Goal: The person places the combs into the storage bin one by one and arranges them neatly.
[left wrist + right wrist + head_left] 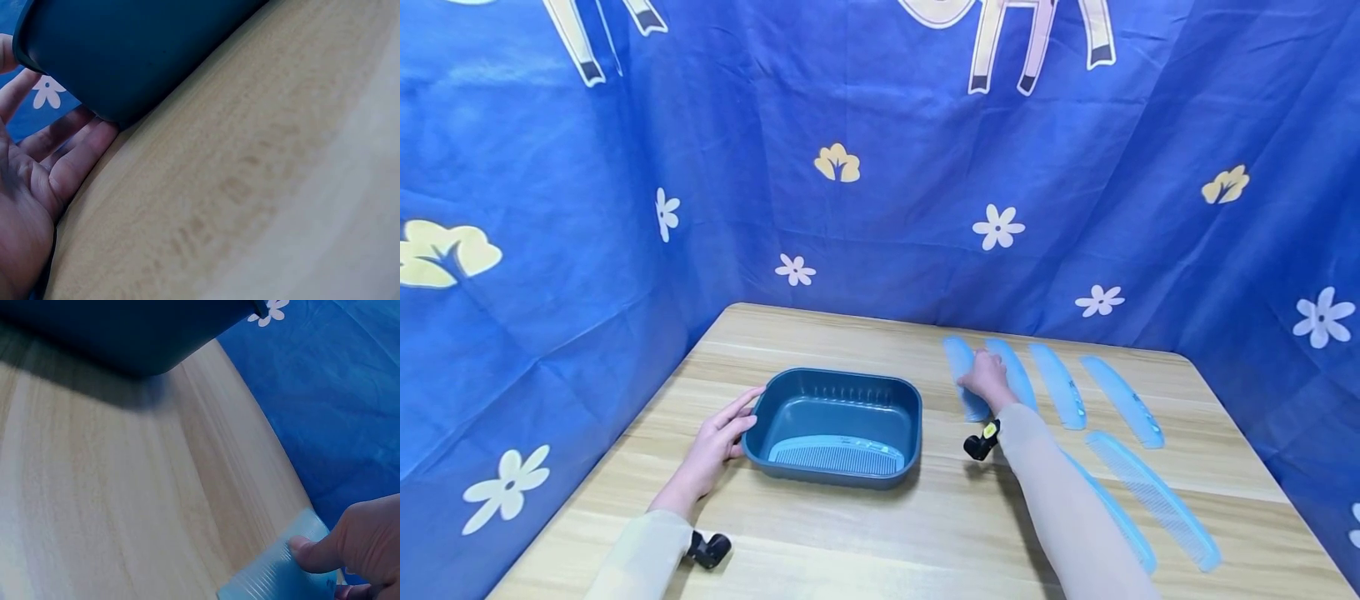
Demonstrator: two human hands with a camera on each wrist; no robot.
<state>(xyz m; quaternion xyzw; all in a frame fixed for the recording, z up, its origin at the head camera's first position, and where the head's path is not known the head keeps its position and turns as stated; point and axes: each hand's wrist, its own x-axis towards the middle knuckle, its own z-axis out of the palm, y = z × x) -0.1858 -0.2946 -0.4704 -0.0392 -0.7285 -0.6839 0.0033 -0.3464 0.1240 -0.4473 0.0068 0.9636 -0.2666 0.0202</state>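
Observation:
A dark teal basin stands left of the table's middle, one light-blue comb lying inside. At its left side my left hand touches the rim and outer wall; in the left wrist view the fingers of this hand rest extended against the basin. My right hand pinches the leftmost comb of the back row, which lies on or close to the table. The right wrist view has the thumb of this hand on the comb's toothed face, other fingers partly hidden.
Several more light-blue combs lie on the wooden table to the right: three in the back row, two nearer the front, one partly behind my right sleeve. A blue patterned curtain hangs around the back and sides.

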